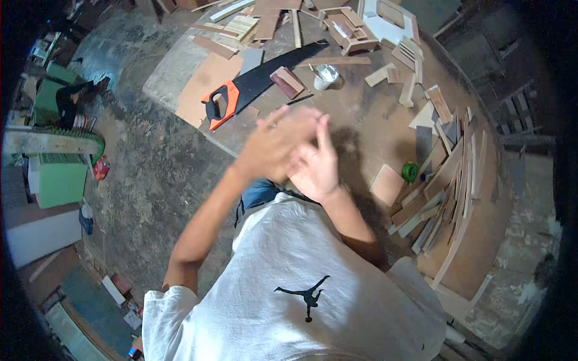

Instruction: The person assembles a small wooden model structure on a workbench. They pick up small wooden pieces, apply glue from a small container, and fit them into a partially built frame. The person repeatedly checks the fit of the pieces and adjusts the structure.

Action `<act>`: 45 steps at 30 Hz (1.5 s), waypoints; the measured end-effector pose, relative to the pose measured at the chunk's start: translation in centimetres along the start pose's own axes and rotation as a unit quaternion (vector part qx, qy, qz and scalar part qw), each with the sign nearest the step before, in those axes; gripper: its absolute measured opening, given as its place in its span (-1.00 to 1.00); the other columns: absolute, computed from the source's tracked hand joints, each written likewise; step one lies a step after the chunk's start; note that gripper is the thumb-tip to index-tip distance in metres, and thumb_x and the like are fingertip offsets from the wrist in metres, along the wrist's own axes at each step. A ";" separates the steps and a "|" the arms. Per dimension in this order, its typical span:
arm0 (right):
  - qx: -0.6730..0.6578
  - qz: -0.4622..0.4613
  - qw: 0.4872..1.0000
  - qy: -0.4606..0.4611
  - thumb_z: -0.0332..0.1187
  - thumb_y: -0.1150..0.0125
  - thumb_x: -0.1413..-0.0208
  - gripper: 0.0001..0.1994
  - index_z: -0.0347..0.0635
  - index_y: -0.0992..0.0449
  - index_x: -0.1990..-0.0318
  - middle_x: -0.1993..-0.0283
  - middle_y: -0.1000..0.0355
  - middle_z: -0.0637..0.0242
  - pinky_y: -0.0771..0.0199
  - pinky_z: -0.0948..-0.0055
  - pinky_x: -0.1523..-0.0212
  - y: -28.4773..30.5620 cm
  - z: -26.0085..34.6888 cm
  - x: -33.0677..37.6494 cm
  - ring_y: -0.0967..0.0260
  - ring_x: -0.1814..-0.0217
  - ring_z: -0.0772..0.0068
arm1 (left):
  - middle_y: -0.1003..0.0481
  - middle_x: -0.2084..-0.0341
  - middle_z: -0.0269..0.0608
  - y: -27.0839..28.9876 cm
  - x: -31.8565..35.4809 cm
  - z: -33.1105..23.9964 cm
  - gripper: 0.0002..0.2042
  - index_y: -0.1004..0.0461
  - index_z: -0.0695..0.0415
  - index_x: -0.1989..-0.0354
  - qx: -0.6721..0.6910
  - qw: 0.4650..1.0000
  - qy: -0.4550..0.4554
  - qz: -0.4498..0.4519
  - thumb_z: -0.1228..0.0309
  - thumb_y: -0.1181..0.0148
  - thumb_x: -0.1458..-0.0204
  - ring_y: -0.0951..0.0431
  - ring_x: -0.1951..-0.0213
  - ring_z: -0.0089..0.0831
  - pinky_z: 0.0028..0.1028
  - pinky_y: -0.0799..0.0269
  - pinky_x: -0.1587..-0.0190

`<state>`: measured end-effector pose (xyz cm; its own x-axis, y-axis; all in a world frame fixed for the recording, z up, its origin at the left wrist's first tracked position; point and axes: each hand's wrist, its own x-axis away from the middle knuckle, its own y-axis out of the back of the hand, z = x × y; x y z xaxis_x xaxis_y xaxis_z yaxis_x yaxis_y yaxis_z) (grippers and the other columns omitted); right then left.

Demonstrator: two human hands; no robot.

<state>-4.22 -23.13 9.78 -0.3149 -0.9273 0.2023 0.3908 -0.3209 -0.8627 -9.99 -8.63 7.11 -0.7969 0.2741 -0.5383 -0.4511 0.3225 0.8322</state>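
My left hand (274, 150) and my right hand (316, 171) meet in front of my body, above the near edge of the worktable (355, 135). The left one lies across the right, its fingers stretched out and smeared by motion. The right palm is turned partly up, with a finger extended. No object shows in either hand. Just beyond them lie a dark pencil-like stick (300, 99), a reddish-brown wood block (288, 82) and a handsaw (265, 75) with an orange and black handle. A white cup (326, 77) with a stick in it stands farther back.
Wood strips (442, 186) are piled along the table's right side, near a green tape roll (410, 172) and a square wood piece (386, 185). Offcuts (241, 27) and a small wooden frame (349, 30) lie at the back. Green boxes (62, 183) stand on the left.
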 end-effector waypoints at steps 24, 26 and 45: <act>0.327 0.109 0.927 0.146 0.21 0.43 -0.36 -0.23 -0.18 0.20 -0.49 -0.25 -0.39 0.02 0.36 0.16 -0.51 -2.4 -2.0 0.5 -0.01 -0.52 0.20 | -0.10 -0.38 0.12 -1.1 12.1 6.3 -0.25 0.00 0.22 -0.44 0.107 0.940 0.323 0.011 0.03 0.00 -0.16 -0.07 -0.42 -0.02 -0.05 0.09 -0.41; 0.200 -0.073 0.975 0.061 0.07 0.27 -0.40 -0.36 -0.16 0.03 -0.45 -0.32 -0.27 0.23 0.13 0.25 -0.48 0.8 -5.4 -1.9 -0.08 -0.43 0.36 | -0.20 -0.33 0.11 -2.1 13.4 4.6 -0.28 -0.05 0.24 -0.42 -0.033 0.971 0.208 0.112 0.08 -0.01 -0.16 -0.12 -0.40 -0.04 -0.08 0.06 -0.40; 0.155 -0.059 0.981 0.105 -0.38 -0.09 -0.29 -0.52 -0.35 -0.27 -0.32 -0.28 -0.35 0.06 -0.14 0.36 -0.38 2.2 -5.6 1.6 -0.25 -0.35 0.34 | -0.44 -0.11 0.16 -3.4 10.4 1.7 -0.39 -0.15 0.33 -0.34 0.451 0.841 0.297 0.029 0.01 0.32 -0.37 -0.48 -0.13 -0.15 -0.21 -0.34 -0.20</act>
<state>-8.72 -24.24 5.55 -0.5321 -0.8307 0.1638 0.5753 -0.4967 -0.6499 -16.03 -5.33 -1.52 -0.9880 -0.1015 -0.1165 -0.1300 0.9537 0.2711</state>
